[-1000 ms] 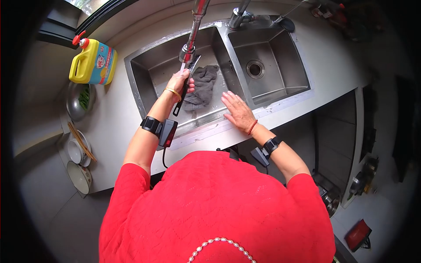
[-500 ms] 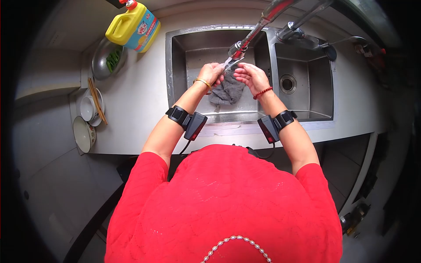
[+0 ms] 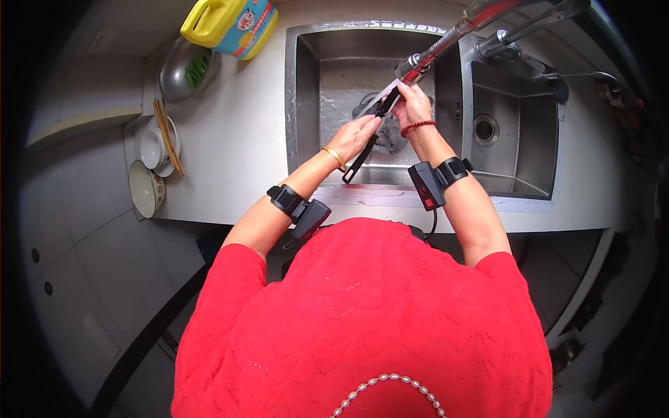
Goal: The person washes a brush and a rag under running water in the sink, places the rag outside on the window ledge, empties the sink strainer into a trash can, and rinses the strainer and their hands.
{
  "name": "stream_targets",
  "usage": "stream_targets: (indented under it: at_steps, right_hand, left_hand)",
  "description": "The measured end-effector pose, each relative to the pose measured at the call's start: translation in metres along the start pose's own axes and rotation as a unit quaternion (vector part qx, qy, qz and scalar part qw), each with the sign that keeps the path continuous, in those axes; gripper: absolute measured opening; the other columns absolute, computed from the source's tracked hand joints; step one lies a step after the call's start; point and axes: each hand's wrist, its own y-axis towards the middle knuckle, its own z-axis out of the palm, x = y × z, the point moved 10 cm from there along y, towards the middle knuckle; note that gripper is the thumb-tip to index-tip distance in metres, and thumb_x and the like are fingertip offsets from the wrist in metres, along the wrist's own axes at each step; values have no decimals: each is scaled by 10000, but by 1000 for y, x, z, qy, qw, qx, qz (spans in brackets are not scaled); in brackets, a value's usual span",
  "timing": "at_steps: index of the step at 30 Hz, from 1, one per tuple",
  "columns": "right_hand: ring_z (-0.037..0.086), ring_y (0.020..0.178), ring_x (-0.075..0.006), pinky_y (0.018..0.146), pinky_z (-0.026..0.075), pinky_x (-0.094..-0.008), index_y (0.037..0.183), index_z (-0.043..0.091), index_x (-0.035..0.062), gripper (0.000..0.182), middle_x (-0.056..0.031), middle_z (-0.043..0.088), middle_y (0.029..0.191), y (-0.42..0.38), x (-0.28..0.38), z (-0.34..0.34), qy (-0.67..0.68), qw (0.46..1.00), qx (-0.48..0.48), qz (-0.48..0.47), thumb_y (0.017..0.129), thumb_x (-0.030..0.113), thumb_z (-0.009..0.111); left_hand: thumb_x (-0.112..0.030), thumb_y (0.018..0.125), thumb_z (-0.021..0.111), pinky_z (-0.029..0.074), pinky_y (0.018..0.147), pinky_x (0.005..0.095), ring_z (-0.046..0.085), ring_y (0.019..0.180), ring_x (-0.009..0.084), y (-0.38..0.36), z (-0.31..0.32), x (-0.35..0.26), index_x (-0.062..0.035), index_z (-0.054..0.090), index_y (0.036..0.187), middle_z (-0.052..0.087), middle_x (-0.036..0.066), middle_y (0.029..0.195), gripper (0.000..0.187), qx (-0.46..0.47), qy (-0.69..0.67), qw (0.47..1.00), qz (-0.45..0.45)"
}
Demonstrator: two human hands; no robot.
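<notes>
Double steel sink (image 3: pixel 306 97) set into a pale counter (image 3: pixel 230 146); I stand square to the left basin. Pull-down faucet (image 3: pixel 446 38) arcs in from upper right, its spray head hanging over that left basin. Right basin (image 3: pixel 516 132) bare, drain showing.

Yellow detergent jug (image 3: pixel 230 21) stands on the counter at the far left corner of the sink. Just left of it, a metal bowl (image 3: pixel 182 73) with green vegetables inside. Nearer me along the counter edge: a white bowl (image 3: pixel 155 148) with chopsticks (image 3: pixel 167 139) laid across it, and another bowl (image 3: pixel 145 189) beside that.

Grey cloth (image 3: pixel 391 136) lies crumpled on the floor of the left basin, partly hidden under my hands.

Knife (image 3: pixel 373 125), black handle low, pale blade angled up toward the spray head. My left hand (image 3: pixel 359 136) is wrapped around the handle, fingers closed. My right hand (image 3: pixel 414 104) is up at the blade end just under the spray head, fingers curled against the blade; can't tell whether it truly grips.
</notes>
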Motion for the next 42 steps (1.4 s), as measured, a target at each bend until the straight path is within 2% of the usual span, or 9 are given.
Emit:
stream_targets:
  at_steps: [2, 4, 6, 10, 16, 18, 22, 26, 42]
  right_hand:
    - [566, 656, -152, 599, 511, -316, 967, 498, 26, 166, -57, 545, 748, -2, 27, -5, -7, 999, -11, -37, 842, 135, 516]
    - [554, 628, -146, 593, 503, -295, 953, 504, 38, 158, -47, 537, 719, -1, 42, -15, -5, 1000, 3, -30, 835, 138, 536]
    - [545, 618, -144, 578, 488, -275, 946, 509, 47, 158, -46, 533, 710, -2, 51, -34, -30, 999, -9, -32, 828, 140, 556]
    - [528, 594, -133, 549, 434, -259, 918, 548, 47, 155, -44, 549, 696, -5, 47, -56, -25, 999, -24, 8, 816, 159, 580]
    - [521, 592, -112, 530, 411, -237, 887, 571, 53, 144, -26, 554, 674, -20, 56, -49, -88, 996, -18, 18, 800, 163, 603]
    - [523, 588, -109, 531, 412, -233, 888, 569, 61, 153, -27, 564, 691, -22, 68, -51, -114, 993, -22, 7, 793, 172, 614]
    - [532, 589, -108, 531, 427, -224, 888, 565, 60, 153, -35, 573, 705, -27, 75, -53, -147, 989, -24, 5, 795, 172, 611]
    - [554, 607, -110, 534, 458, -217, 933, 548, 35, 164, -45, 580, 731, -17, 38, -34, -141, 986, 49, 72, 839, 169, 543]
    - [459, 569, -89, 471, 361, -208, 880, 526, 51, 214, -14, 505, 710, -20, -25, 45, -151, 960, 174, 157, 879, 255, 460]
  left_hand:
    - [-414, 847, 456, 345, 924, 395, 474, 1065, 259, -35, 0, 6, -86, 453, 1194, 540, 129, 1081, 478, 46, 132, 984, 109]
    - [-497, 788, 486, 264, 985, 431, 413, 1152, 268, -84, 7, 19, -81, 364, 1259, 513, 147, 1146, 640, 65, 501, 823, 261]
    - [-561, 746, 496, 206, 1010, 461, 383, 1184, 265, -109, 15, 69, -92, 324, 1284, 532, 136, 1118, 735, 177, 540, 795, 213]
    - [-591, 782, 408, 191, 1013, 468, 450, 1085, 264, -85, 36, 86, -67, 443, 1181, 538, 133, 1081, 660, 317, 463, 825, 65]
    - [-630, 748, 424, 253, 956, 489, 529, 963, 267, -26, 164, 10, -71, 528, 1064, 590, 132, 954, 651, 277, 414, 834, 236]
    - [-604, 723, 491, 363, 880, 438, 586, 838, 261, 16, 174, 18, -58, 561, 1005, 617, 135, 826, 618, 219, 307, 916, 140]
    - [-321, 788, 567, 483, 603, 329, 613, 704, 211, 94, 52, 47, -38, 587, 938, 624, 112, 758, 321, -53, 134, 989, 41]
    - [-256, 836, 537, 452, 613, 219, 570, 713, 110, 95, 17, 42, -32, 575, 1002, 593, 49, 850, 281, 12, -277, 955, -105]
    - [-242, 804, 590, 428, 542, 213, 520, 622, 79, 53, -49, -7, -64, 619, 923, 592, 27, 830, 216, -117, -150, 977, 94]
